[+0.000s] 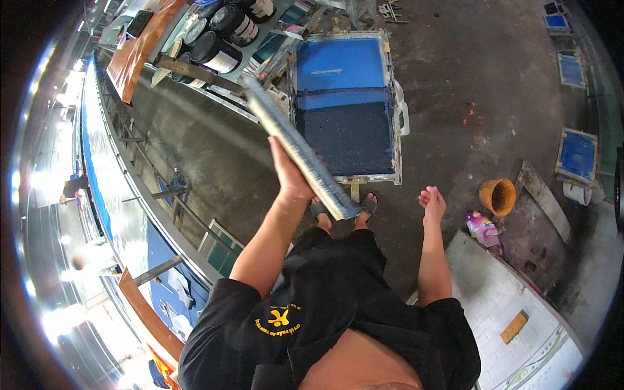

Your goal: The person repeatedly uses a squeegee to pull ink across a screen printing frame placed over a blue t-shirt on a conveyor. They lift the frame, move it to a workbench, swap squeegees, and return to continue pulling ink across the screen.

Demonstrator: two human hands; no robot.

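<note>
My left hand (290, 174) is closed around a long squeegee (279, 120) with a pale bar and a dark, ink-stained edge. The squeegee slants from upper left to lower right in front of my body, its near end close above my feet. Beyond it lies a screen printing frame (396, 153) with blue mesh at the far part and a dark ink coat over the near part. My right hand (433, 204) hangs apart from everything, right of the frame, with fingers loosely bent and nothing visible in it.
Black-lidded tubs (216, 52) crowd a shelf at upper left. An orange-brown bucket (497, 197) and a pink-purple bag (482, 229) stand at right, near a white tiled-pattern panel (481, 279). Smaller blue screens (577, 155) lean along the right wall. A long table (110, 175) runs down the left.
</note>
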